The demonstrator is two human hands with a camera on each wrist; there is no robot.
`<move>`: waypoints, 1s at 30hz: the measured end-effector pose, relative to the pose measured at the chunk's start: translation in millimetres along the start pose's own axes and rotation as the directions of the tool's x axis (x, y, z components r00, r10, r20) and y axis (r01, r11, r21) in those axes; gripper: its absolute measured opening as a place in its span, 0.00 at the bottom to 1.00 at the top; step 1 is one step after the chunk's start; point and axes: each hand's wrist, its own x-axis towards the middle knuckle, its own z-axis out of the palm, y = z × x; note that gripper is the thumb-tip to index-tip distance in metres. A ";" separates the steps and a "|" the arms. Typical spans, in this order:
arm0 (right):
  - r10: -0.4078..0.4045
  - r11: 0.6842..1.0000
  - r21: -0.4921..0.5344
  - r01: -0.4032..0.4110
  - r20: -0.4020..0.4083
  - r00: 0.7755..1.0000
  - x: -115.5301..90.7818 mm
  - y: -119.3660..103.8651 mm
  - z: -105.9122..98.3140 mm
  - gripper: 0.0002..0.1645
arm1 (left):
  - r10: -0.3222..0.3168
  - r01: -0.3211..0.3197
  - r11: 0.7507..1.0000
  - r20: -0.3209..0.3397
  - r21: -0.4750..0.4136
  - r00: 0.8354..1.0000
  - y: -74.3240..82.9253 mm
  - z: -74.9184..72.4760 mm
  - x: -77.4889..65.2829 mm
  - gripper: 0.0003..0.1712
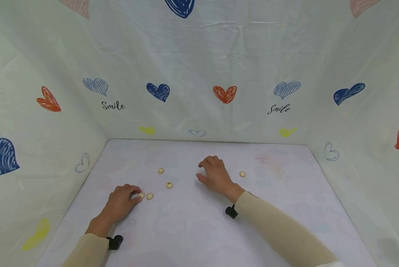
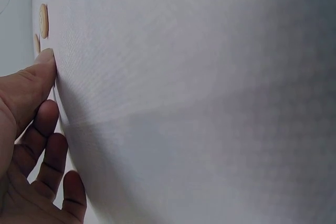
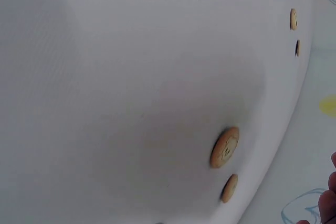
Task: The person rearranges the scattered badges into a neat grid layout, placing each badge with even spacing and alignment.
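Toward the left of the table, my left hand [image 1: 121, 202] pinches a small round tan disc [image 1: 141, 195] between thumb and forefinger. Right beside it lies a second disc [image 1: 149, 196] of the same kind. Farther back are a third disc [image 1: 169, 185] and another disc [image 1: 161, 170]. In the left wrist view the thumb hides the pinched disc. Above the middle of the table my right hand [image 1: 216, 176] holds nothing, its fingers loosely bent and thumb apart. Up close in the right wrist view, a disc [image 3: 226, 148] shows a paler centre with a line pattern.
One more tan disc [image 1: 242, 174] lies to the right of my right hand. The white table [image 1: 186, 230] meets hanging pale sheets [image 1: 193, 52] printed with hearts at its back and sides. A small black device [image 1: 231, 211] sits at the right wrist.
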 end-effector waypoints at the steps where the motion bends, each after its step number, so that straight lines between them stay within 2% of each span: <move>1: -0.007 1.000 -0.004 0.007 0.001 1.000 1.4 -4.0 1.7 0.18 | -0.001 0.001 1.000 0.001 0.000 1.000 -0.1 -0.2 0.1 0.13; 7: -0.048 0.999 -0.019 0.048 0.029 0.998 9.7 -27.3 13.0 0.21 | -0.017 0.017 1.000 0.009 -0.005 1.000 0.8 -1.4 -0.1 0.13; 13: -0.067 0.998 -0.003 0.068 0.094 0.993 17.5 -48.8 27.3 0.24 | -0.025 0.025 1.000 0.013 -0.002 1.000 0.4 -1.3 -0.7 0.13; 17: -0.075 0.996 -0.031 0.080 0.146 0.986 23.1 -60.6 38.8 0.26 | -0.025 0.025 1.000 0.011 -0.007 1.000 -0.7 -0.7 -0.8 0.13; 24: -0.077 0.995 -0.042 0.089 0.220 0.972 27.8 -75.4 49.7 0.26 | -0.026 0.026 1.000 0.002 -0.010 1.000 -1.7 -0.2 0.0 0.13; 30: -0.081 0.992 -0.068 0.103 0.267 0.960 30.5 -79.4 54.4 0.25 | -0.024 0.024 1.000 -0.001 -0.005 1.000 -0.3 1.0 0.6 0.13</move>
